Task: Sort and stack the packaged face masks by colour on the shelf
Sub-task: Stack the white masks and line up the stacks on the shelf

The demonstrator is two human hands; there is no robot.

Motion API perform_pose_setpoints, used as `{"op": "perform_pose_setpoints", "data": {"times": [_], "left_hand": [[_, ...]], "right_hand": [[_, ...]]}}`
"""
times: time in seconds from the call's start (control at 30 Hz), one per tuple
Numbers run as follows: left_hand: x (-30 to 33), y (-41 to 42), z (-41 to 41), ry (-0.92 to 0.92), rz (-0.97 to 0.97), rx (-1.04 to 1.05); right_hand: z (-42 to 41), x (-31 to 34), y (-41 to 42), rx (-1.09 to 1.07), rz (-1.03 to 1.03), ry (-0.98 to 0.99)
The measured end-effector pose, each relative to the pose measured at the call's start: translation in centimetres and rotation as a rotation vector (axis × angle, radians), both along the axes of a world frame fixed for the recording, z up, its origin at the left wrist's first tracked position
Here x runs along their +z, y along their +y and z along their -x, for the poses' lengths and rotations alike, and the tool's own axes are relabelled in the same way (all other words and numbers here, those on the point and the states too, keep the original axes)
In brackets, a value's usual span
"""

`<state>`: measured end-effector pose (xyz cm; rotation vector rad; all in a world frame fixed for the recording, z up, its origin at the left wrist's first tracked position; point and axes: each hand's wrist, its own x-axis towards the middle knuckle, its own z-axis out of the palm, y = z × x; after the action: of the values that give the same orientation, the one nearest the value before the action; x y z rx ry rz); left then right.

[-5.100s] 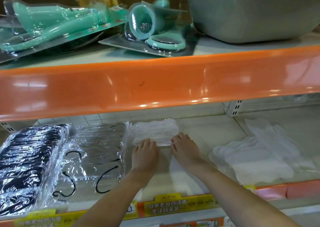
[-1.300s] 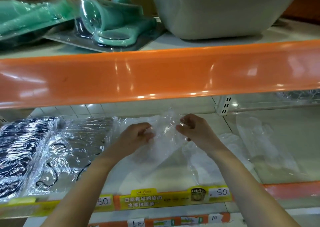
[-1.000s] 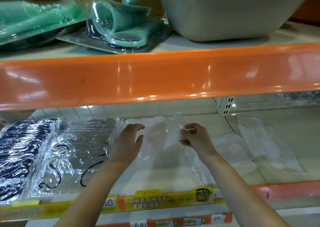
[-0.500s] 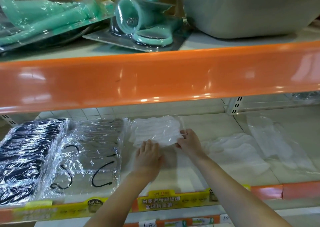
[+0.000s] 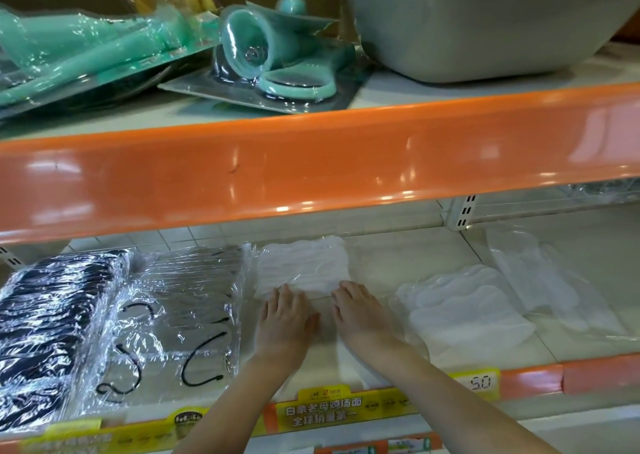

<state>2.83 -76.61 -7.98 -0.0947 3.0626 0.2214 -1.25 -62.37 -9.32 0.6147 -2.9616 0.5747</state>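
Spanning the whole view, an orange shelf edge (image 5: 311,169) capped the lower shelf (image 5: 415,256), and a big grey tub (image 5: 467,21) sat on the board above beside teal blister-packed goods (image 5: 270,59). On the lower shelf, a stack of black packaged masks (image 5: 52,332) lay at far left, touching a clear-wrapped pack with black ear loops (image 5: 183,315). Loose white packaged masks (image 5: 464,311) lay to the right, with another clear pack (image 5: 540,280) behind them. A white mask pack (image 5: 304,266) lay flat near the middle, just beside the clear-wrapped pack. Both hands lay palm down on the front edge of its wrapper: the left hand (image 5: 284,325) with fingers straight and close together, the right hand (image 5: 360,318) likewise flat, gripping nothing. A yellow price strip (image 5: 322,412) ran along the front rail.
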Motion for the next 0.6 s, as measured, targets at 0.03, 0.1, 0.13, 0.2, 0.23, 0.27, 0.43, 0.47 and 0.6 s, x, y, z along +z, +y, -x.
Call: {"op": "perform_pose_setpoints", "data": {"times": [0.03, 0.1, 0.13, 0.2, 0.23, 0.27, 0.43, 0.47, 0.6], "left_hand": [[-0.1, -0.1, 0.1, -0.001, -0.004, 0.005], [-0.1, -0.2, 0.2, 0.009, 0.016, 0.016], [-0.1, -0.1, 0.3, 0.014, 0.02, 0.024], [-0.1, 0.1, 0.4, 0.017, 0.01, 0.047], [-0.2, 0.2, 0.4, 0.022, 0.001, 0.058], [-0.1, 0.5, 0.4, 0.028, -0.011, 0.064], [-0.1, 3.7, 0.4, 0.089, -0.147, 0.003], [-0.1, 4.7, 0.3, 0.108, -0.171, -0.024], [-0.5, 7.7, -0.5, 0.29, -0.279, -0.141]], "right_hand": [[0.0, 0.0, -0.1, 0.014, -0.009, 0.0], [-0.2, -0.1, -0.1, 0.036, -0.021, -0.011], [-0.3, -0.1, 0.0, 0.045, -0.023, -0.012], [-0.4, -0.1, -0.1, 0.057, -0.037, -0.023], [-0.4, 0.0, 0.0, 0.063, -0.038, -0.025], [-0.4, 0.1, 0.1, 0.073, -0.036, -0.03], [-0.3, 1.5, 1.8, 0.105, 0.047, -0.038], [-0.4, 1.6, 2.6, 0.089, 0.075, -0.022], [-1.8, 1.7, 6.1, -0.005, 0.187, 0.045]]}}
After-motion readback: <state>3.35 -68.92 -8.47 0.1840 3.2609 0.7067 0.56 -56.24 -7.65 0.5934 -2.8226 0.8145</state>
